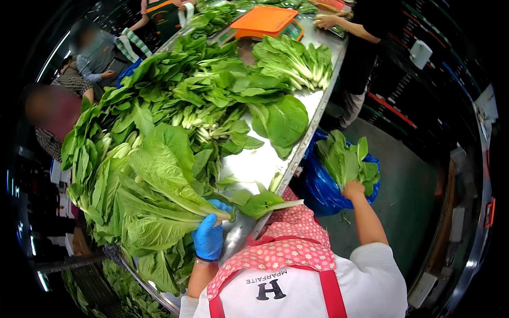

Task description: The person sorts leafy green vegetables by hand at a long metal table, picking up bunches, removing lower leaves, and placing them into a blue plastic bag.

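I am watching the left hand (208, 237), in a blue glove, closing its fingers around the stalk end of a large leafy green head (159, 201) lying on the steel table (254, 161), near its front edge. The right hand (353, 188), bare, is reaching out past the table edge and gripping a bunch of loose leaves (345, 159) from below, holding it over a blue plastic bag (321, 191) on the floor side. I am judging the greens light but floppy: the blades are thin and will tear or bruise, while the pale ribs at the base are stiff, so the base is the place to take hold, as both hands are doing. Damp leaves may be sliding against the glove. A loose leaf (265, 202) is lying by the apron (286, 249), which is pink and patterned with red straps. Farther up the table an orange flat-topped scale (265, 22) is sitting beyond a heap of small pale-stemmed greens (294, 61). A white rectangular sign is hanging at the upper right (420, 53); other people are working around the table's far end.
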Available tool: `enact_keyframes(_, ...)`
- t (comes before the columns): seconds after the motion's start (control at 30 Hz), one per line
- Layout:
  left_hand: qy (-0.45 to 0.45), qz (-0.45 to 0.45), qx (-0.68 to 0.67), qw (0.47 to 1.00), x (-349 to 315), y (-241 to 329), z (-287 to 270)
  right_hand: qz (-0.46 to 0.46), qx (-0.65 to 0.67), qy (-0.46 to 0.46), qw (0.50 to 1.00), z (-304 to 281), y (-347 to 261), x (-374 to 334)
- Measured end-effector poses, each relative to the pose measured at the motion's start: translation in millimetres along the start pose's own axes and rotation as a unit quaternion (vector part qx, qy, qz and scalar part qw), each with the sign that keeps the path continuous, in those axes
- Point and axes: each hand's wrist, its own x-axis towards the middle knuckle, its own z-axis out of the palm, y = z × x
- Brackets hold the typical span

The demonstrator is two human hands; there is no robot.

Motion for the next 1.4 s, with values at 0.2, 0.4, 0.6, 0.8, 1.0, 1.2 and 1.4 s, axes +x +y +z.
enact_keyframes(0.2,-0.037,-0.018,0.008,0.999,0.4,4.8,1.0,-0.183,0.216,0.278,0.918,-157.4,-69.9,-45.8)
enact_keyframes(0.4,-0.018,-0.091,-0.004,0.996,-2.1,-1.7,6.0,-0.293,0.203,0.402,0.843,-210.8,-203.0,-40.7)
enact_keyframes(0.6,0.003,-0.073,-0.001,0.997,-6.9,7.1,-11.3,-0.243,0.199,0.282,0.906,-198.8,-240.9,-16.5)
enact_keyframes(0.8,0.017,-0.067,-0.022,0.997,-8.2,2.4,-20.3,-0.267,0.586,0.078,0.761,-187.6,-220.8,-25.7)
enact_keyframes(1.0,0.007,-0.065,-0.007,0.998,-8.0,3.2,-15.7,-0.150,0.850,-0.267,0.428,-176.3,-202.5,-99.7)
enact_keyframes(1.2,-0.042,-0.032,0.007,0.999,-12.7,11.8,-7.0,-0.154,0.872,-0.228,0.405,-164.6,-242.6,-174.0)
enact_keyframes(1.4,-0.011,0.054,-0.003,0.998,-16.0,23.8,-9.6,-0.565,0.325,-0.221,0.726,-153.1,-262.9,-179.4)
